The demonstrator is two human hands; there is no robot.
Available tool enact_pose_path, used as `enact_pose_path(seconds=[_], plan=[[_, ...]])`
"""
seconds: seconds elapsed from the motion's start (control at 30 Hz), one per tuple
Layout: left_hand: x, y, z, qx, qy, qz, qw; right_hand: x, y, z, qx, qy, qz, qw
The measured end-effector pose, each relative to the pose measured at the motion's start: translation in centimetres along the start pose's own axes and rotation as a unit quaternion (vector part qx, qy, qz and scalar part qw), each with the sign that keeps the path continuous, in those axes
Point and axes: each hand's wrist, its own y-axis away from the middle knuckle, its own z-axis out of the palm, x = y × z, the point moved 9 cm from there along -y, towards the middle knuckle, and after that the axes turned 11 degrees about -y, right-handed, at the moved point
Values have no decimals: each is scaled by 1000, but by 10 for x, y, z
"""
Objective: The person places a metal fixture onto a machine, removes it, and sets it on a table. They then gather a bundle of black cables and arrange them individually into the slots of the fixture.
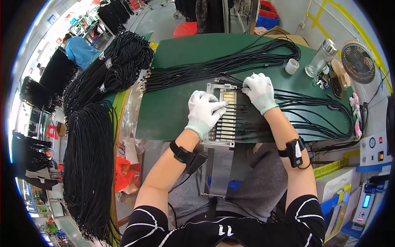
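Note:
A silver metal fixture (209, 143) with a row of pale slots stands in front of me at the green table's near edge. Black cables with connector ends lie in several slots and trail off to the right. My left hand (202, 112), in a white glove, rests on the fixture's left side, thumb and fingertips pinched together over the upper slots; what lies between them is hidden. By the fixture's upper right corner, my white-gloved right hand (260, 91) has its fingers closed on a black cable (284, 92) that runs out to the right behind it.
Across the green table (181, 47) lies a long cable bundle (214, 66). Large cable heaps (90, 164) hang at left. To the right are a white tape roll (291, 66), a glass bottle (321, 57) and a small fan (358, 61). A person in blue (80, 51) sits far left.

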Motion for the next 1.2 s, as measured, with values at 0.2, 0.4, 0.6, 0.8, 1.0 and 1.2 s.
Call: enact_pose_path(seconds=[0.2,0.4,0.6,0.8,1.0,1.2], plan=[[-55,-2,20,-18,223,-211,951,-7,2,-21,25,-135,-35,990],[-56,-6,7,47,169,-190,966,-36,3,-34,28,-209,-96,973],[-12,-7,-15,85,200,-15,976,-87,13,-16,-27,-307,-93,947],[-49,0,-6,87,224,-147,960,-38,12,-23,-44,-273,-40,960],[-50,-8,-18,87,83,-99,988,-53,15,-19,-39,-180,-73,980],[-75,1,8,59,140,-200,968,-31,13,-17,-79,-160,-38,983]])
